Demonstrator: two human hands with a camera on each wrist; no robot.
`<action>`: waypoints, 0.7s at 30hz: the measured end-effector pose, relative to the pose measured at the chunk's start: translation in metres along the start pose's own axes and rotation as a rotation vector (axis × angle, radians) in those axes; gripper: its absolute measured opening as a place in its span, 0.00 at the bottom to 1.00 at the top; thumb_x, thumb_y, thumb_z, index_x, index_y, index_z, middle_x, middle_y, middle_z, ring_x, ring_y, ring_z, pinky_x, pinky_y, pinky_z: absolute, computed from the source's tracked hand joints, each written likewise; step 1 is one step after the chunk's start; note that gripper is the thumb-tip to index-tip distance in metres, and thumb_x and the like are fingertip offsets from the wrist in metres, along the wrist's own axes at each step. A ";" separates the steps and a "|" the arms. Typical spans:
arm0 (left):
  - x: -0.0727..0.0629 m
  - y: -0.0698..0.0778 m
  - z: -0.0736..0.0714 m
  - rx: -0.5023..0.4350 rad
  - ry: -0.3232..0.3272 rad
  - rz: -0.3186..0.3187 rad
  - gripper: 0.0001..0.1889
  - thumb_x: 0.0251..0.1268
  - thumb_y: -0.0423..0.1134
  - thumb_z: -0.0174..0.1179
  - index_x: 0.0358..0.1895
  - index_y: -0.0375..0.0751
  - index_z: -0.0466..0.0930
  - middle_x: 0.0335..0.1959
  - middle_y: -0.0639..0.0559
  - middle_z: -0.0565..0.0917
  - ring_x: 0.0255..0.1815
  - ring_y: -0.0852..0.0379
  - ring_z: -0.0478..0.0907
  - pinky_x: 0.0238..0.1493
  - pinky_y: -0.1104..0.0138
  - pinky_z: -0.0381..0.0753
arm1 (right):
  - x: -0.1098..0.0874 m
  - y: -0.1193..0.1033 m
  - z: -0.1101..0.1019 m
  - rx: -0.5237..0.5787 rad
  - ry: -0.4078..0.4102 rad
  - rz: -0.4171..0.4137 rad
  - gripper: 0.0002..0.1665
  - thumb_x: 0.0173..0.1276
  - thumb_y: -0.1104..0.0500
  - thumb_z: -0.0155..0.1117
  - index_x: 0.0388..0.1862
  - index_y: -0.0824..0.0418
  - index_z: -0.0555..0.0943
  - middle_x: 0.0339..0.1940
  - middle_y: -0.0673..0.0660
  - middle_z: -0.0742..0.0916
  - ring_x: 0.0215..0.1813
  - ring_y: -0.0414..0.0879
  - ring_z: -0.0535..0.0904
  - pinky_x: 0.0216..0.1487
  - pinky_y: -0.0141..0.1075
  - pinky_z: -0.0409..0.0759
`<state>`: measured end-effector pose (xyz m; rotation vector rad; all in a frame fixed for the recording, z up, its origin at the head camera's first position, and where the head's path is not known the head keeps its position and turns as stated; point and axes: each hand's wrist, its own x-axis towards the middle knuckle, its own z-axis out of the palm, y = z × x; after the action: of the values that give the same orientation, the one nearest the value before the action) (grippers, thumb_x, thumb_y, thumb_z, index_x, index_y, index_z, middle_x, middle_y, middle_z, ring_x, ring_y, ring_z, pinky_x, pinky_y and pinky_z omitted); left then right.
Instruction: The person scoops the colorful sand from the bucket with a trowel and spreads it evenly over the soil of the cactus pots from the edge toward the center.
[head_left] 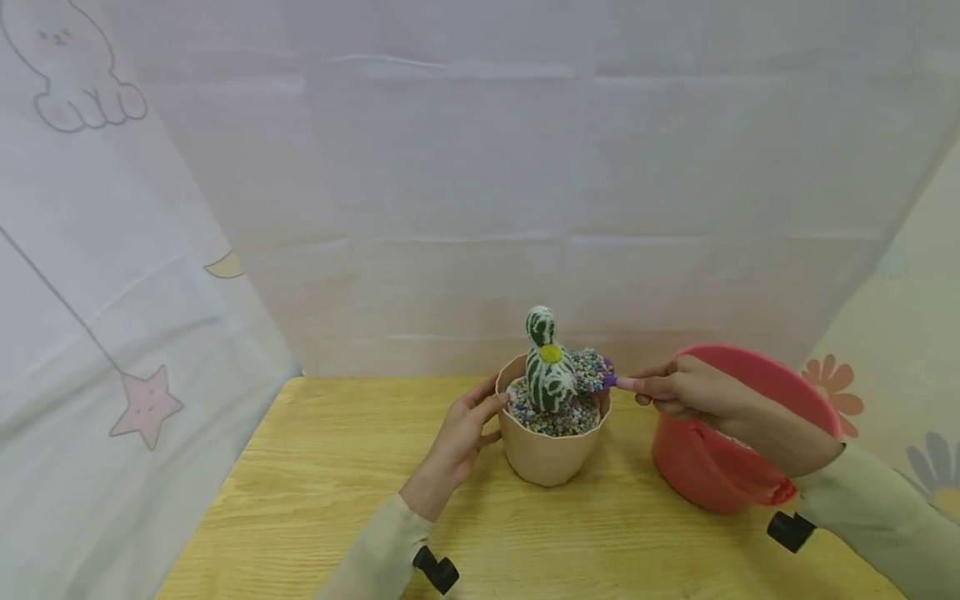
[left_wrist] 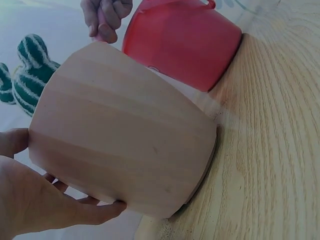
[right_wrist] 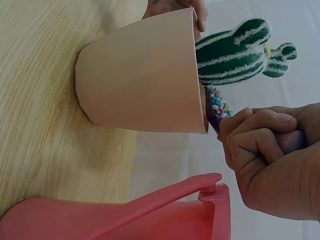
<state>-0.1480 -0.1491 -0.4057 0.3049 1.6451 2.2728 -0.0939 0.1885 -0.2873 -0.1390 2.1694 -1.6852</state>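
A fake green cactus (head_left: 546,385) with white stripes and a yellow flower stands upright in a beige plant pot (head_left: 547,458). Small coloured pebbles (head_left: 558,423) surround its base. My left hand (head_left: 453,442) grips the pot's left side, thumb at the rim and fingers against the outer wall. In my right hand (head_left: 690,388) is a toy shovel (head_left: 628,383) with a pink handle and a purple blade, its fingers wrapped round the handle. The blade carries a heap of pebbles (right_wrist: 219,102) and sits at the pot's right rim, beside the cactus.
Right of the pot stands a red bucket (head_left: 701,475), its handle (right_wrist: 160,199) hanging down on the near side; my right forearm crosses over it. Both stand on a wooden table (head_left: 337,492). Behind hangs a pale printed cloth (head_left: 465,200).
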 end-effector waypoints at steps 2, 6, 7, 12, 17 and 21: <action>0.001 -0.002 0.000 0.000 -0.002 0.001 0.32 0.73 0.44 0.62 0.77 0.43 0.65 0.76 0.46 0.66 0.73 0.45 0.64 0.66 0.36 0.63 | 0.001 0.000 0.000 -0.009 0.002 0.001 0.24 0.78 0.60 0.59 0.61 0.79 0.76 0.28 0.56 0.77 0.18 0.41 0.50 0.20 0.32 0.51; 0.003 -0.003 0.001 0.000 0.000 0.001 0.31 0.75 0.43 0.61 0.77 0.45 0.66 0.76 0.47 0.65 0.74 0.45 0.64 0.66 0.36 0.63 | 0.003 -0.001 0.000 -0.044 0.007 -0.003 0.22 0.78 0.58 0.60 0.58 0.77 0.79 0.27 0.55 0.76 0.19 0.41 0.49 0.20 0.32 0.51; 0.003 -0.003 0.001 0.001 0.000 0.000 0.31 0.75 0.43 0.60 0.78 0.45 0.65 0.77 0.47 0.65 0.74 0.45 0.64 0.66 0.37 0.63 | 0.003 -0.001 0.000 -0.050 0.008 -0.006 0.21 0.78 0.58 0.61 0.58 0.76 0.80 0.27 0.56 0.76 0.19 0.41 0.49 0.20 0.32 0.51; 0.004 -0.004 0.002 0.002 0.002 0.002 0.30 0.77 0.43 0.57 0.78 0.45 0.64 0.78 0.47 0.63 0.75 0.44 0.62 0.66 0.38 0.63 | 0.005 -0.001 0.001 -0.073 0.028 -0.007 0.22 0.77 0.58 0.62 0.59 0.74 0.80 0.31 0.59 0.77 0.20 0.41 0.50 0.21 0.32 0.52; 0.003 -0.006 0.002 -0.003 0.020 0.009 0.30 0.76 0.47 0.58 0.77 0.47 0.67 0.77 0.50 0.65 0.75 0.44 0.62 0.67 0.38 0.62 | 0.005 -0.002 0.002 -0.118 0.054 0.004 0.25 0.76 0.57 0.63 0.63 0.74 0.78 0.33 0.60 0.78 0.20 0.41 0.52 0.21 0.34 0.54; 0.003 -0.007 0.002 0.004 0.041 0.017 0.29 0.77 0.49 0.57 0.77 0.48 0.67 0.76 0.50 0.66 0.74 0.44 0.63 0.66 0.38 0.63 | 0.004 -0.003 0.002 -0.164 0.065 0.006 0.28 0.76 0.54 0.64 0.65 0.73 0.77 0.33 0.59 0.77 0.20 0.42 0.52 0.23 0.37 0.56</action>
<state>-0.1494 -0.1441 -0.4122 0.2767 1.6736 2.3027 -0.0978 0.1842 -0.2856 -0.1243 2.3532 -1.5271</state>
